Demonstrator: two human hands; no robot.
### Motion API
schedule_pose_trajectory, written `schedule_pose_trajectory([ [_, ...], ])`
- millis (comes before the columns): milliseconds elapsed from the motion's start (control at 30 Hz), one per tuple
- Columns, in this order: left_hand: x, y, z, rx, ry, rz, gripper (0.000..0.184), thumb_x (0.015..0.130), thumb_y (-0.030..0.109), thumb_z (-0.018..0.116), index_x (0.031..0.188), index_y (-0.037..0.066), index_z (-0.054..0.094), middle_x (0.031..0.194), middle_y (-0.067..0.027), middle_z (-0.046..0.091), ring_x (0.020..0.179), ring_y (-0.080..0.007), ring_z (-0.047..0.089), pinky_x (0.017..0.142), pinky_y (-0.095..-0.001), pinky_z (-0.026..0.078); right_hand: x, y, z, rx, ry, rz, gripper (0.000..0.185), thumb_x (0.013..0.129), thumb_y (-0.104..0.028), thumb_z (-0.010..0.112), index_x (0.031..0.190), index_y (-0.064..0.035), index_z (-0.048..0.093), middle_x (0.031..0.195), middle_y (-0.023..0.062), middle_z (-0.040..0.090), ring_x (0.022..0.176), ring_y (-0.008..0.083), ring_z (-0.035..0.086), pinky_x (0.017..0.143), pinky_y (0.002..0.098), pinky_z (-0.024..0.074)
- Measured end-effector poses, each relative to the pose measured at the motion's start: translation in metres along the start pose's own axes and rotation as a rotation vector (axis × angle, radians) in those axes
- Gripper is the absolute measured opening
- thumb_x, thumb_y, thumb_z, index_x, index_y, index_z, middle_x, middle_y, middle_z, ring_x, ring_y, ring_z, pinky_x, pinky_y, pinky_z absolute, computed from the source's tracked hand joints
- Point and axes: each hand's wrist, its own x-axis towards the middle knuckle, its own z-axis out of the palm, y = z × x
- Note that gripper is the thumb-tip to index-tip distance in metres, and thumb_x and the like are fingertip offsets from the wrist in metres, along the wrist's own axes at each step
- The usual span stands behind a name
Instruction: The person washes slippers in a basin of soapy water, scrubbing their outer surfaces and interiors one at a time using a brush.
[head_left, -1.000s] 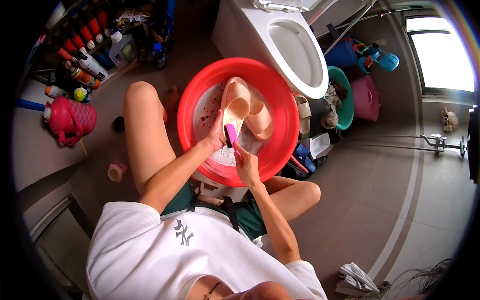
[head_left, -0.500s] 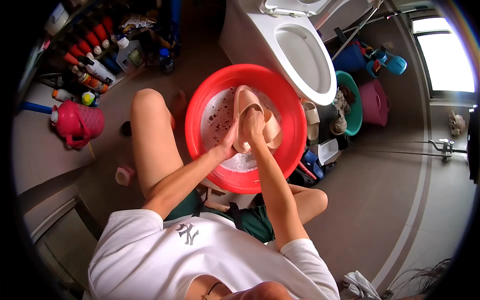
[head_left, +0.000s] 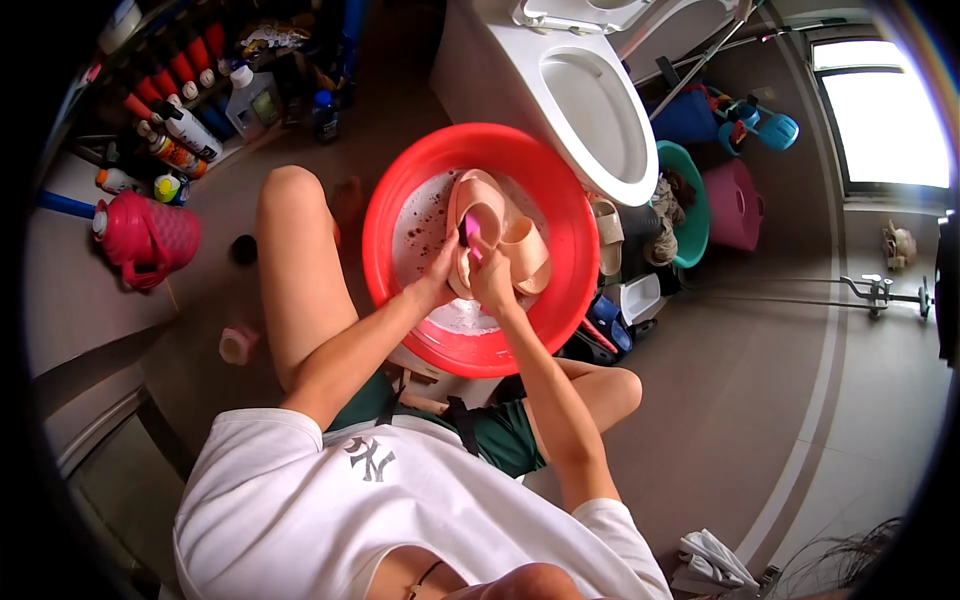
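Note:
A beige slide sandal (head_left: 479, 190) is held over the red basin (head_left: 572, 270), its strap end pointing away from me. My left hand (head_left: 436, 281) is closed on the sandal's left edge. My right hand (head_left: 492, 279) is closed around a small pink brush (head_left: 473, 234) with dark bristles, which is at the sandal's strap opening. A second beige sandal (head_left: 526, 258) lies in the basin, just right of the first. Foamy water (head_left: 418, 232) fills the basin's bottom.
A white toilet (head_left: 598, 110) stands beyond the basin. Right of it are more sandals (head_left: 608, 237), a green tub (head_left: 695, 225) with cloth and a pink bucket (head_left: 733, 205). A pink jug (head_left: 150, 240) and several bottles (head_left: 190, 132) sit at the left.
The pink brush now shows in my right hand, which has drawn back from inside the sandal's strap. My left hand still grips the sandal. The whole view has shifted slightly.

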Motion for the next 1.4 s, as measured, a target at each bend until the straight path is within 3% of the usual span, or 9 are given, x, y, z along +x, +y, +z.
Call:
schedule_pose_trajectory([
  [133, 0.028, -0.009, -0.036, -0.066, 0.026, 0.035, 0.061, 0.092, 0.061, 0.037, 0.131, 0.015, 0.044, 0.118, -0.0093, 0.057, 0.106, -0.0241, 0.056, 0.088, -0.0406, 0.049, -0.038, -0.009, 0.001, 0.020, -0.041, -0.010, 0.038, 0.087, 0.000, 0.052, 0.125, 0.0006, 0.054, 0.075, 0.0322, 0.053, 0.063, 0.0306, 0.062, 0.064, 0.0340, 0.0479],
  [333, 0.019, 0.003, -0.027, -0.081, 0.055, -0.128, 0.070, 0.087, 0.066, 0.042, 0.128, 0.010, 0.047, 0.110, -0.0136, 0.060, 0.092, -0.0355, 0.062, 0.075, -0.0499, 0.053, -0.065, -0.014, -0.026, 0.011, -0.163, -0.077, 0.042, 0.084, 0.003, 0.053, 0.126, -0.0017, 0.053, 0.076, 0.0309, 0.056, 0.063, 0.0344, 0.061, 0.063, 0.0364, 0.0478],
  [500, 0.023, 0.003, -0.025, 0.032, 0.019, -0.009, 0.067, 0.086, 0.066, 0.043, 0.128, 0.013, 0.048, 0.110, -0.0099, 0.061, 0.096, -0.0311, 0.061, 0.070, -0.0461, 0.054, -0.091, -0.001, -0.047, -0.250, -0.287, -0.183, 0.051, 0.084, -0.001, 0.053, 0.134, -0.0055, 0.045, 0.078, 0.0242, 0.058, 0.066, 0.0403, 0.059, 0.059, 0.0432, 0.0476],
  [767, 0.020, 0.011, -0.015, -0.062, -0.104, -0.079, 0.062, 0.090, 0.062, 0.039, 0.131, 0.017, 0.045, 0.118, -0.0060, 0.058, 0.100, -0.0223, 0.059, 0.082, -0.0433, 0.050, -0.097, 0.032, -0.079, -0.683, -0.321, -0.196, 0.067, 0.082, -0.003, 0.046, 0.145, -0.0216, 0.029, 0.090, 0.0189, 0.059, 0.060, 0.0340, 0.061, 0.052, 0.0430, 0.0508],
  [1033, 0.020, 0.005, -0.013, 0.029, -0.020, -0.042, 0.075, 0.086, 0.070, 0.033, 0.128, 0.009, 0.046, 0.107, -0.0128, 0.061, 0.087, -0.0308, 0.062, 0.068, -0.0492, 0.053, -0.126, -0.028, -0.025, -0.544, -0.161, -0.047, 0.070, 0.080, -0.001, 0.052, 0.144, -0.0199, 0.032, 0.085, 0.0164, 0.056, 0.059, 0.0349, 0.059, 0.052, 0.0440, 0.0492],
  [1167, 0.010, 0.009, 0.002, -0.012, 0.160, -0.116, 0.074, 0.089, 0.066, 0.028, 0.127, 0.006, 0.048, 0.108, -0.0170, 0.061, 0.088, -0.0355, 0.061, 0.074, -0.0552, 0.049, -0.091, -0.040, 0.002, -0.591, 0.011, -0.062, 0.067, 0.081, 0.000, 0.049, 0.144, -0.0176, 0.031, 0.084, 0.0188, 0.056, 0.060, 0.0351, 0.060, 0.052, 0.0438, 0.0491],
  [1267, 0.038, -0.007, -0.040, -0.016, 0.093, -0.003, 0.073, 0.089, 0.063, 0.024, 0.127, 0.005, 0.049, 0.109, -0.0176, 0.061, 0.091, -0.0369, 0.060, 0.078, -0.0538, 0.048, -0.056, -0.041, 0.015, -0.603, -0.016, -0.041, 0.062, 0.084, -0.004, 0.047, 0.143, -0.0148, 0.031, 0.087, 0.0210, 0.056, 0.062, 0.0368, 0.061, 0.053, 0.0444, 0.0492],
  [1300, 0.035, -0.010, -0.042, -0.017, 0.070, 0.035, 0.058, 0.093, 0.050, 0.024, 0.121, 0.008, 0.052, 0.105, -0.0137, 0.061, 0.091, -0.0314, 0.060, 0.078, -0.0480, 0.052, -0.044, -0.040, 0.014, -0.611, -0.029, -0.047, 0.063, 0.083, -0.003, 0.049, 0.143, -0.0120, 0.031, 0.087, 0.0211, 0.055, 0.063, 0.0364, 0.061, 0.053, 0.0432, 0.0497],
  [1400, 0.033, -0.017, -0.039, 0.105, 0.178, 0.183, 0.064, 0.092, 0.053, 0.021, 0.124, 0.006, 0.051, 0.109, -0.0169, 0.061, 0.093, -0.0355, 0.060, 0.081, -0.0521, 0.049, -0.034, -0.038, 0.016, -0.624, -0.036, -0.129, 0.066, 0.081, -0.002, 0.051, 0.143, -0.0068, 0.029, 0.087, 0.0212, 0.053, 0.063, 0.0353, 0.062, 0.053, 0.0410, 0.0508],
])
